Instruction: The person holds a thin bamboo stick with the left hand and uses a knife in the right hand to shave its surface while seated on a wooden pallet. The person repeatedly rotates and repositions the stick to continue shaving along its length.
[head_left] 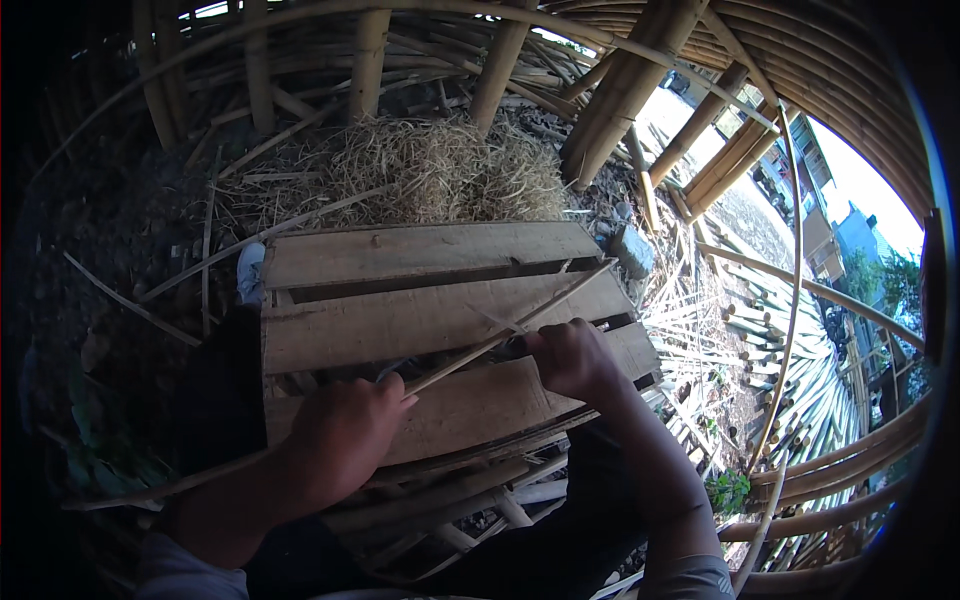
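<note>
A long, thin bamboo strip (570,291) slants over the slatted wooden bench (350,335), its far end pointing up and right. My left hand (350,435) is closed round the strip near the bench's front left. The strip seems to carry on past that hand, below the forearm, to the lower left. My right hand (575,360) is closed round a dark tool (514,346) that looks like a knife, held against the strip; most of its blade is hidden. A thin sliver (493,319) sticks out from the strip beside the tool.
Dry shavings (430,170) are heaped behind the bench. Many bamboo poles (800,370) lie in rows at right, with bright strips scattered before them. Thick bamboo posts (640,80) stand behind. A grey block (632,250) sits off the bench's far right corner.
</note>
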